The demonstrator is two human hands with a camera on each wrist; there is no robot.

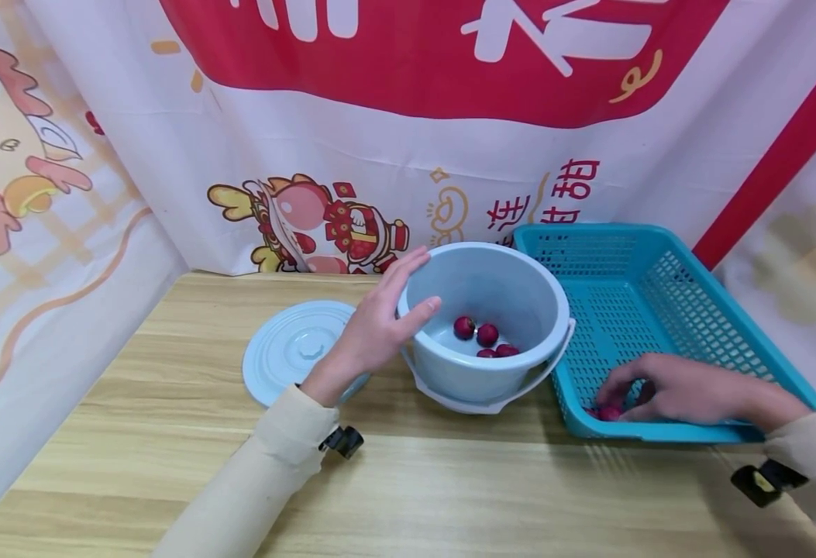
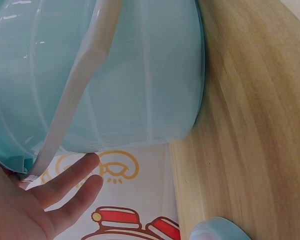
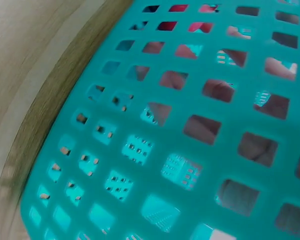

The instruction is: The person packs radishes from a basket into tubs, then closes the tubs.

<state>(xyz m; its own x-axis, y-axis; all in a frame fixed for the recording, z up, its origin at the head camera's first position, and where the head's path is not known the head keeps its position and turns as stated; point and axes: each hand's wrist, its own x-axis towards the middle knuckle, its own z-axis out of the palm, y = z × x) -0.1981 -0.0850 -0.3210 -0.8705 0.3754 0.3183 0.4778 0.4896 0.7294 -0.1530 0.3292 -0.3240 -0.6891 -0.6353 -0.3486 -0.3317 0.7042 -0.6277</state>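
Note:
A light blue bucket (image 1: pixel 484 380) stands upright on the table, its white handle (image 1: pixel 533 380) hanging down in front. Several small round red radishes (image 1: pixel 487 335) lie on its floor. My left hand (image 1: pixel 383 318) rests at the bucket's left rim, thumb over the edge and fingers extended along the outside; two loose fingers (image 2: pixel 72 187) show in the left wrist view. Inside the near left corner of a teal basket (image 1: pixel 631 310), my right hand (image 1: pixel 686 387) has fingers and thumb curled around a red radish (image 1: pixel 610 413). Basket mesh partly hides that hand in the right wrist view.
A round light blue lid (image 1: pixel 289 349) lies flat left of the bucket, partly behind my left forearm. The basket sits close against the bucket's right side. Behind the wooden table (image 1: pixel 408 496) hangs a printed curtain (image 1: pixel 352 147).

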